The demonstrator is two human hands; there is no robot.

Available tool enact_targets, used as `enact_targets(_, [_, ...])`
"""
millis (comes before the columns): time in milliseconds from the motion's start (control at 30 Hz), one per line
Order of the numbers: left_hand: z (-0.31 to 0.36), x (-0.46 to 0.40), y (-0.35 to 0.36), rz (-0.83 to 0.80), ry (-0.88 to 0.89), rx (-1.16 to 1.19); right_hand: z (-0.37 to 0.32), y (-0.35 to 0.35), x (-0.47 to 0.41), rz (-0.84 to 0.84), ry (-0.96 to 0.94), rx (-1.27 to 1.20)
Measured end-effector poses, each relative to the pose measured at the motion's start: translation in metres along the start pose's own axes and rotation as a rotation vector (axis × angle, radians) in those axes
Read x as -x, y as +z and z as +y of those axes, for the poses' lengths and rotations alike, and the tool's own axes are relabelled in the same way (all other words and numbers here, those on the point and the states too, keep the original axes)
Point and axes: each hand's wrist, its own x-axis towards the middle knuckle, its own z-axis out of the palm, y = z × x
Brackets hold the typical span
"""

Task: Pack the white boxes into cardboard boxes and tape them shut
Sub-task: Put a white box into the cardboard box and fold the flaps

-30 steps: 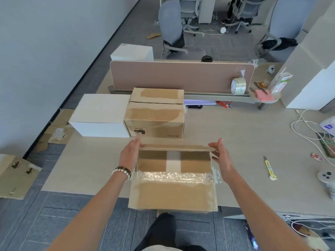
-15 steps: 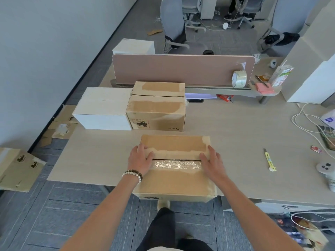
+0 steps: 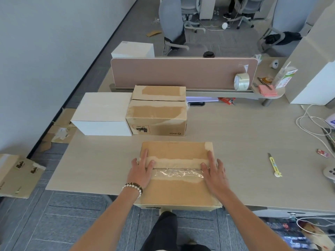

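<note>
**Desk:** What have the hands got hold of?

**Operator:** From my remote seat I see both hands flat on top of the near cardboard box (image 3: 178, 178), which sits at the front edge of the table (image 3: 244, 142) and hangs slightly over it. The left hand (image 3: 140, 171) lies palm down at the left end of the flap seam, fingers straight and a little spread, gripping nothing. A bead bracelet (image 3: 133, 187) circles that wrist. The right hand (image 3: 213, 171) mirrors it at the right end of the seam, fingers straight and pressing down.

**Desk:** And the flaps?

**Operator:** Both are folded down and meet along a dark line between the two hands. A crinkled strip of clear tape (image 3: 178, 173) runs on the near flap just beside that seam.

**Desk:** Where are the rest of the goods?

**Operator:** A white box (image 3: 103, 113) stands further back on the left, touching a closed cardboard box (image 3: 157, 117), with another cardboard box (image 3: 159, 92) right behind that one. A tape roll (image 3: 242, 81) leans upright against the pink divider (image 3: 181, 73). A yellow knife (image 3: 274, 164) lies on the table, well apart to the right. A second white box (image 3: 133, 49) sits beyond the divider.
</note>
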Motion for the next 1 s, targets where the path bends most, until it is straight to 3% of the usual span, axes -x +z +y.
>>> enact_targets(200, [0.007, -0.016, -0.004, 0.023, 0.014, -0.067, -0.005, -0.004, -0.011, -0.008, -0.009, -0.044])
enact_targets(1000, [0.048, -0.117, -0.009, 0.070, 0.050, 0.056, -0.020, -0.028, -0.112, 0.011, 0.056, -0.100])
